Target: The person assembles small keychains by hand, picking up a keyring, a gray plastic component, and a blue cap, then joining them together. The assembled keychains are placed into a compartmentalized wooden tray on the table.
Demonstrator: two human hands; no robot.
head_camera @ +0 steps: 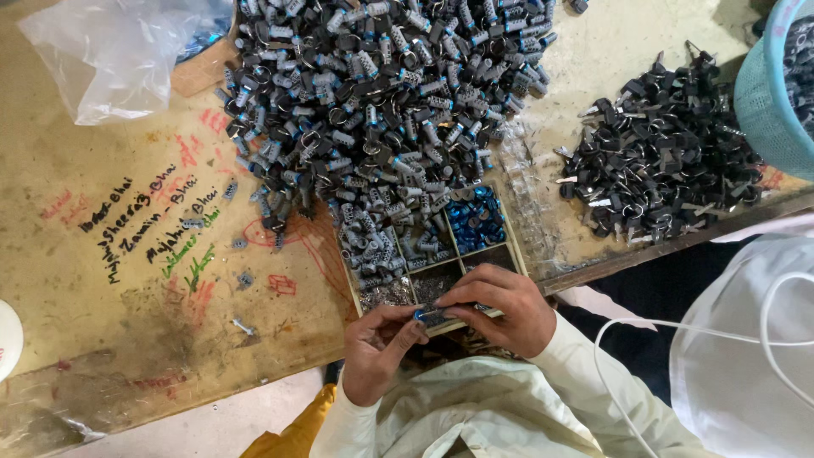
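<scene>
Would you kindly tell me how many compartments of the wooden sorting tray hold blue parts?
1: the upper right compartment, filled with blue parts. The others show grey parts or dark small pieces; the hands, left hand and right hand, cover the tray's near edge, so some may be hidden.

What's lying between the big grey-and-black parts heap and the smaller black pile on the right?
Head view: a strip of small clear plastic pieces lies on the worn tan tabletop between the big heap and the black pile.

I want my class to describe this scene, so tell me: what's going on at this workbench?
A person seated at a worn wooden table holds a small dark part with a blue end between both hands: left hand and right hand. Right above them sits a divided tray of grey and blue pieces. A big heap of grey and black parts lies beyond, with a smaller black pile to the right.
</scene>
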